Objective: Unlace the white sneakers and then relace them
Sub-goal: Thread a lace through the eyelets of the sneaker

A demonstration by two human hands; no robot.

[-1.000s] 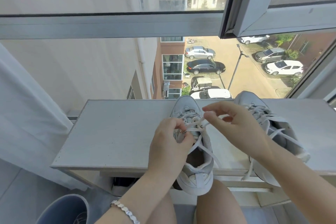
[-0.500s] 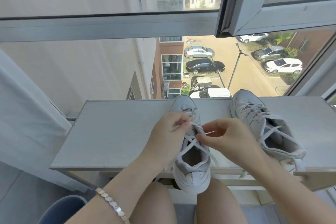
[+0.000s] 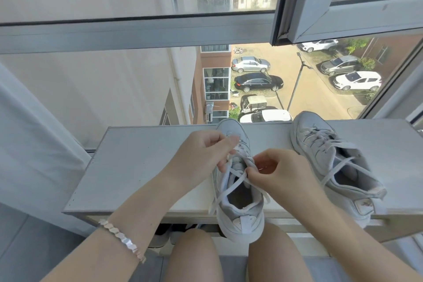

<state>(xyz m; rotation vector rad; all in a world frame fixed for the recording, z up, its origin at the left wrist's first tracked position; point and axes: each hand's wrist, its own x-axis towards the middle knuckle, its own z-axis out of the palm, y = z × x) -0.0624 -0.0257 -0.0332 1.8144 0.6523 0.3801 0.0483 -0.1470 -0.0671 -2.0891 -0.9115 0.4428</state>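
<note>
Two white sneakers stand on a pale grey shelf top (image 3: 137, 167) by the window. The nearer sneaker (image 3: 240, 213) sits in the middle, its heel hanging over the front edge. My left hand (image 3: 203, 155) pinches its white lace (image 3: 231, 188) over the eyelets near the toe. My right hand (image 3: 281, 174) pinches the same lace at the tongue, just right of the left hand. Loose lace ends cross over the shoe opening. The second sneaker (image 3: 332, 167) lies to the right, laced, with slack ends trailing.
A window pane and its frame (image 3: 137, 32) rise directly behind the shelf. A white curtain (image 3: 29, 144) hangs at the left. An open sash (image 3: 343, 7) juts in at upper right. My knees (image 3: 194, 258) are below the shelf edge.
Both hands have come lower and closer together on the nearer sneaker's lace; the right hand dropped from a raised pull to the tongue. The second sneaker is unmoved.
</note>
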